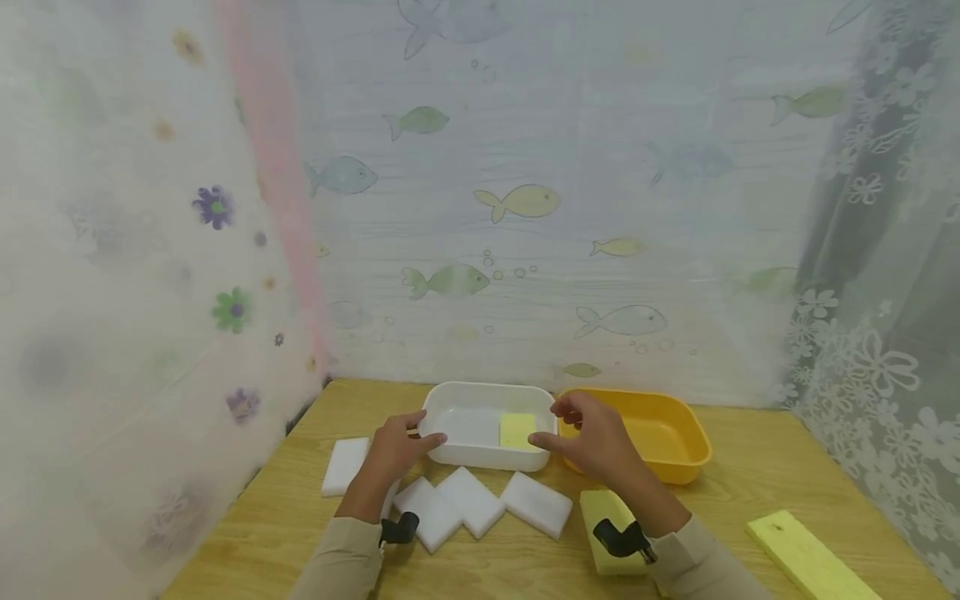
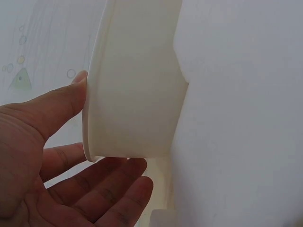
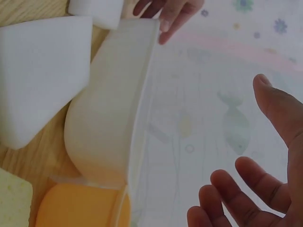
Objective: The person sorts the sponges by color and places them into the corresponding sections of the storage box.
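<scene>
We see a yellow sponge [image 1: 516, 429] in the right half of the white tub [image 1: 480, 457], just left of the orange tub [image 1: 678, 473]. The left hand [image 1: 396, 451] grips the white tub's left end, probably steadying it; the right hand [image 1: 596, 442] is released beside its right end. White sponges [image 1: 471, 502] lie near, likely for easy reach

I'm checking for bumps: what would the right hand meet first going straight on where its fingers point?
Probably the right end of the white tub's rim, though the right hand may pass above it; depth is unclear.
</scene>
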Tool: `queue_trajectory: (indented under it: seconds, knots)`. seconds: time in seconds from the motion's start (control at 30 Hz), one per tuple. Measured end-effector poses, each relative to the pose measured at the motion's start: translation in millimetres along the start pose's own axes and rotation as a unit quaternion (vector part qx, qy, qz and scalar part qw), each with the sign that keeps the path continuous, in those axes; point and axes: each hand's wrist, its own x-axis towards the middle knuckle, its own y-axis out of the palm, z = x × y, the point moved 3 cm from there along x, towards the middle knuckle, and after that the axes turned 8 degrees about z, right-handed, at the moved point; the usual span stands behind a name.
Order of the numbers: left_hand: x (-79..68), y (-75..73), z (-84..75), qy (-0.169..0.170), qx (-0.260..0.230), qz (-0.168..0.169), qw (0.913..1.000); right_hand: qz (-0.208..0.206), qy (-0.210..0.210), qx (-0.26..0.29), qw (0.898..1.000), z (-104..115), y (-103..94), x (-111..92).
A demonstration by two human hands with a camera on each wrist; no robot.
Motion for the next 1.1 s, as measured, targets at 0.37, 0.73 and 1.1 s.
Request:
queue_trajectory:
  seconds: [0.37,0.73,1.1]
  knots:
    - [-1.3,-0.4,-0.3,0.005,0.001,0.002,1.0000,-0.010,-0.006,-0.004,1.000,-4.8,-19.9,-23.1]
    - [-2.0,-0.5,-3.0,0.007,-0.004,0.007,0.9999,-0.035,-0.046,-0.043,0.997,-17.4,-34.2,-46.6]
    - [-1.5,-1.0,0.1,0.011,0.002,0.001,0.9999,-0.010,-0.051,-0.020,0.998,-37.0,-39.2,-66.3]
